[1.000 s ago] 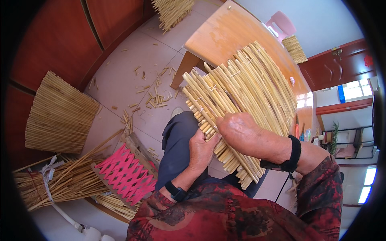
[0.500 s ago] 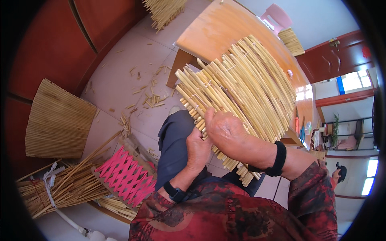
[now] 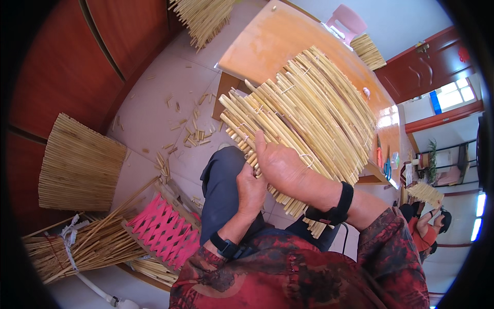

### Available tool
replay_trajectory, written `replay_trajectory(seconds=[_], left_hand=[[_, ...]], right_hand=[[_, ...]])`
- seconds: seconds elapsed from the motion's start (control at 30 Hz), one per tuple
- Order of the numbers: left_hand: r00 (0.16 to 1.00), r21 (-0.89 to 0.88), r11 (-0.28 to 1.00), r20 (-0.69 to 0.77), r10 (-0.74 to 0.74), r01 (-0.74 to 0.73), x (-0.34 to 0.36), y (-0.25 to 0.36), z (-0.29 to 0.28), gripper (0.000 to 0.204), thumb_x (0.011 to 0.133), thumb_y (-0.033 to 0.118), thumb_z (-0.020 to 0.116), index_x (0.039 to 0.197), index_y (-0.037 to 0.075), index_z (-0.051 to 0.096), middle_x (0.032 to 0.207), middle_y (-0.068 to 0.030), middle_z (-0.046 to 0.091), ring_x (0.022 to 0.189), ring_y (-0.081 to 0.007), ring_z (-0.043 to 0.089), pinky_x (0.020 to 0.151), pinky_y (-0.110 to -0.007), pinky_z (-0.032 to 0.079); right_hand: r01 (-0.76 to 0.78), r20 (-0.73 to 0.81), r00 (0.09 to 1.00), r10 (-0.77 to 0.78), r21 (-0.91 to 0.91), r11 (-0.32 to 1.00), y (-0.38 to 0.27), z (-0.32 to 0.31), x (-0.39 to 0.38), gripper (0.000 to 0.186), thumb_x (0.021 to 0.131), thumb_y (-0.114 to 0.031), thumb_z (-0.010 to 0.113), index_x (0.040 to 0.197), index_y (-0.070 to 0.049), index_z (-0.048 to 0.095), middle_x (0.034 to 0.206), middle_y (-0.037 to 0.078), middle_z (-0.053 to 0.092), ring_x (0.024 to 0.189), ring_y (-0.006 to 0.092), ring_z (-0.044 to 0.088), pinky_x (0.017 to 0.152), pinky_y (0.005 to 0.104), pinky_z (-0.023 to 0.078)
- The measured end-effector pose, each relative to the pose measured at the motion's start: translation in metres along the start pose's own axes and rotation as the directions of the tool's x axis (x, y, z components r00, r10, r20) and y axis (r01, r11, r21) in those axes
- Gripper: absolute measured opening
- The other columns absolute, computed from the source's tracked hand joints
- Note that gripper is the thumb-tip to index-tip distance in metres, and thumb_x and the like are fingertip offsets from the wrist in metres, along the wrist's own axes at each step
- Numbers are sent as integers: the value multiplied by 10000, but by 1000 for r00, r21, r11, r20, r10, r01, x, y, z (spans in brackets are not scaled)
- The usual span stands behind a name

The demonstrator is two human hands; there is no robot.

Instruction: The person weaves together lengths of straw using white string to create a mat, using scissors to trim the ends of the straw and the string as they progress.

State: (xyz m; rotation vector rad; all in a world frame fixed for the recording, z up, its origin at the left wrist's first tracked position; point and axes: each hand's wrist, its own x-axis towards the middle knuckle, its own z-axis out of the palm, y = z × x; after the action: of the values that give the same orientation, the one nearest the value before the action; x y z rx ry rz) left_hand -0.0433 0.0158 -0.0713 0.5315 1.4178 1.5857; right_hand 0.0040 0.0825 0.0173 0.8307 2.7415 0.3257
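A mat of straw-coloured reed stalks (image 3: 319, 116), tied in rows with thin pale thread, rests over my lap and against the table edge. A second layer of stalks shows beneath its near left edge. My left hand (image 3: 251, 191) closes round that near edge from below, most of its fingers hidden. Over the top, right beside it, my right hand (image 3: 283, 166) grips the same edge; its thumb lies straight along the stalks and its other fingers are curled out of sight. Whether a thread end is between the fingers cannot be seen.
An orange wooden table (image 3: 252, 41) stands ahead. Cut reed pieces (image 3: 195, 131) litter the tiled floor. At left are a finished reed mat (image 3: 80, 162), a tied reed bundle (image 3: 87, 247) and a pink-strapped stool (image 3: 162, 229). A co-worker (image 3: 429, 229) sits far right.
My right thumb has straightened and points up along the stalks. My hands and the mat have shifted slightly left in view. The co-worker at right now shows more, with a reed mat.
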Motion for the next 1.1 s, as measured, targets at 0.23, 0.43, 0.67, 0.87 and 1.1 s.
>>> replay_trajectory(seconds=[0.23, 0.43, 0.67, 0.87, 1.1], left_hand=[[992, -408, 910, 119, -30, 76, -1, -1, 0, 313, 777, 39, 619, 1059, -22, 500, 992, -67, 569, 874, -107, 549, 755, -231, 452], [983, -515, 839, 127, -130, 177, -5, 1, 11, 326, 773, -10, 608, 1072, -7, 480, 1015, -80, 566, 914, -157, 567, 786, -266, 470], [967, -462, 857, 205, -150, 230, -9, 1, 16, 349, 757, -30, 618, 1081, -24, 488, 990, -85, 579, 862, -165, 584, 757, -265, 481], [932, -371, 882, 99, 350, -292, -29, 21, 19, 264, 747, -34, 618, 1003, -21, 555, 910, -54, 606, 823, -125, 569, 732, -241, 452], [667, -280, 708, 239, 706, -649, -97, 123, 48, 285, 733, -21, 644, 1003, -41, 555, 920, -81, 611, 791, -129, 579, 706, -234, 463]], right_hand=[[-279, -64, 868, 492, 757, 591, 62, -16, -45, 357, 804, -69, 482, 1148, 17, 448, 773, 190, 587, 665, 352, 575, 607, 375, 472], [-245, -339, 818, 465, 526, 815, 86, 42, -121, 371, 795, -100, 541, 1139, 6, 455, 1024, 234, 510, 923, 372, 506, 770, 399, 428], [-324, -292, 772, 564, 584, 745, 42, 73, -146, 443, 792, -164, 566, 1190, -27, 428, 1107, 210, 480, 1029, 338, 458, 871, 413, 360], [-144, -499, 558, 663, 729, 669, 9, 103, -141, 424, 823, -234, 534, 1179, -18, 452, 1074, 205, 502, 1004, 346, 473, 857, 408, 372], [247, -479, 426, 768, 878, 410, 27, 36, -149, 466, 915, -275, 411, 1240, 54, 359, 1200, 250, 436, 1116, 337, 440, 961, 342, 324]])
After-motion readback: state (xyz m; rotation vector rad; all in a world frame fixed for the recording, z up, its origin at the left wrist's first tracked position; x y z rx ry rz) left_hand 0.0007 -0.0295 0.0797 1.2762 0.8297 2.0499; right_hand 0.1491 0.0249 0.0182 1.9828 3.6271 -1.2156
